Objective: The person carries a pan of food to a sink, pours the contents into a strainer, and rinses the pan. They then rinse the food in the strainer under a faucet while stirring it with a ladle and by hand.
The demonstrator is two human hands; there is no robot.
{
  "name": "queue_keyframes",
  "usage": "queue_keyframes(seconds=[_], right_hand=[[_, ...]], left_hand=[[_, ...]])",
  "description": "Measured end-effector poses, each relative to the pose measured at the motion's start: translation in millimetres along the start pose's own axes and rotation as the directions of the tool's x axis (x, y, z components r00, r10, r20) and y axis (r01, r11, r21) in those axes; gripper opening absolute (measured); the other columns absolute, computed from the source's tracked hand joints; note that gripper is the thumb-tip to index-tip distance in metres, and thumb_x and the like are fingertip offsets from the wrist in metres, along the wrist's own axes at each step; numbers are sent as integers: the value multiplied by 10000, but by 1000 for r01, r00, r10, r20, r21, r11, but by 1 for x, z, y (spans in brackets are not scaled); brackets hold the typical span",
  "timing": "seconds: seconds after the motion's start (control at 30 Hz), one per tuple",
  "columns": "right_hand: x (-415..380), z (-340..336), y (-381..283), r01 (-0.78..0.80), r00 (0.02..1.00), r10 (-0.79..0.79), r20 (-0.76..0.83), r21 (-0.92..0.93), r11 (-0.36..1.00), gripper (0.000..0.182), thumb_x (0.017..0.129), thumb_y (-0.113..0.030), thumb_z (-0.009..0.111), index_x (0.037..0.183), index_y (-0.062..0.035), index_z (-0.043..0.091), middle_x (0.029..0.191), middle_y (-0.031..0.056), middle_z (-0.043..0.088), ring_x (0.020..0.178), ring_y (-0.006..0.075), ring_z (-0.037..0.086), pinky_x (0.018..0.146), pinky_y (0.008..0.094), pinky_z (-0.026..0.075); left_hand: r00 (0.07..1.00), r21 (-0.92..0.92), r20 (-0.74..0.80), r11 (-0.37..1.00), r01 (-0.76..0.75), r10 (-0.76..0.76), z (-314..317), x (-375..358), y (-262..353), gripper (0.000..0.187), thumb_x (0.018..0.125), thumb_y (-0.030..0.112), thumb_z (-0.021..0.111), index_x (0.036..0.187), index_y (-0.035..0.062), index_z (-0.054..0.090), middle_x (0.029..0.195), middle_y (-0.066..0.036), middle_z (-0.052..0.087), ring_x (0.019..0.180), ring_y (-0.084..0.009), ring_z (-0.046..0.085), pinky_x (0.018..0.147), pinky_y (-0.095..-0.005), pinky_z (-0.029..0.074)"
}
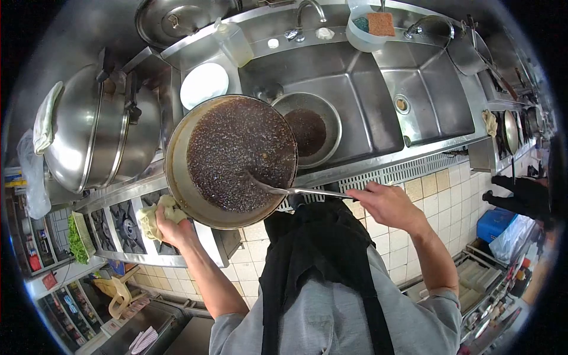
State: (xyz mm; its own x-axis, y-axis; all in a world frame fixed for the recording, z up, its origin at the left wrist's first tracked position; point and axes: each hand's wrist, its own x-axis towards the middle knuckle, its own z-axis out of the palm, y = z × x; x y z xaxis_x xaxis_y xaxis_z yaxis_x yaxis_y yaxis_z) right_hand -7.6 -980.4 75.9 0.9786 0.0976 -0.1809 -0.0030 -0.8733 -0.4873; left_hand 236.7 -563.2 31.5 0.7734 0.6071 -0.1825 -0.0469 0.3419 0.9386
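Note:
A large pot (177, 160) holds a dark, glossy mass of small round pieces like tapioca pearls (236, 148), lying mostly toward its right side. At the pot's lower left, my left hand (171, 228) is closed round a pale yellow cloth (155, 220) against the pot; any handle there is hidden. My right hand (384, 204) grips the end of a long-handled metal spoon (313, 191), whose head is partly sunk in the dark mass. Just right of the pot, a round metal strainer or bowl (332, 142) in the sink contains more dark pieces (306, 131).
Two sink basins (367, 127) lie ahead, with a faucet (310, 12), a soap bottle (235, 44) and a tub (364, 40) with a sponge behind. Burners (125, 225) and big domed steel pots (71, 136) stand left. A white plate (204, 84) sits behind the pot.

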Motion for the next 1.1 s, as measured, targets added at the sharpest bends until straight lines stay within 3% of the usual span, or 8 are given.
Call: queue_keyframes(seconds=[0.2,0.4,0.53,0.73,0.87,1.0,1.1], right_hand=[[-16,-17,10,-107,994,107,-20,2,994,349,889,-155,603,1235,-200,619,856,82,588,736,273,642,616,409,537],[-31,-32,22,-210,966,212,-146,29,977,359,865,-123,629,1219,-181,631,858,89,600,738,283,639,643,408,537],[-39,-37,28,-282,933,317,-168,206,937,412,851,-35,619,1253,-123,610,885,129,624,765,304,633,665,403,516],[-39,-24,40,-316,886,396,-240,313,896,408,854,5,606,1257,-50,589,950,173,643,807,325,637,714,381,511],[-42,-11,49,-266,887,364,-285,328,906,407,855,7,610,1258,-46,587,956,179,647,821,324,641,725,378,512],[-43,-1,51,-283,867,411,-282,401,871,408,856,16,613,1259,-45,587,954,186,648,826,316,646,730,373,512],[-43,5,53,-307,861,442,-251,435,847,406,857,19,613,1258,-43,586,949,187,648,821,314,645,725,372,511]], left_hand=[[1000,4,2,1000,-19,19,-3,4,-1,279,823,37,636,1095,-2,584,1036,-120,649,915,-271,672,799,-388,585],[1000,-10,9,1000,-14,14,-1,5,0,275,818,30,630,1088,-4,590,1026,-120,649,902,-270,673,789,-385,588],[999,22,33,999,-25,24,-4,5,0,237,828,56,635,1058,19,594,1003,-117,662,893,-280,678,787,-404,583],[999,-19,38,1000,10,-9,-1,7,1,247,814,38,633,1056,-1,600,999,-114,658,876,-264,680,765,-369,595],[1000,-13,25,1000,-8,8,1,12,0,239,812,39,640,1044,1,598,996,-107,659,874,-261,681,760,-370,593],[997,33,12,996,-78,77,6,8,4,237,814,35,637,1047,3,600,1000,-101,661,868,-257,682,748,-371,591],[998,15,54,999,-45,44,5,9,5,233,819,31,634,1048,5,602,1006,-99,662,869,-255,681,748,-372,588]])
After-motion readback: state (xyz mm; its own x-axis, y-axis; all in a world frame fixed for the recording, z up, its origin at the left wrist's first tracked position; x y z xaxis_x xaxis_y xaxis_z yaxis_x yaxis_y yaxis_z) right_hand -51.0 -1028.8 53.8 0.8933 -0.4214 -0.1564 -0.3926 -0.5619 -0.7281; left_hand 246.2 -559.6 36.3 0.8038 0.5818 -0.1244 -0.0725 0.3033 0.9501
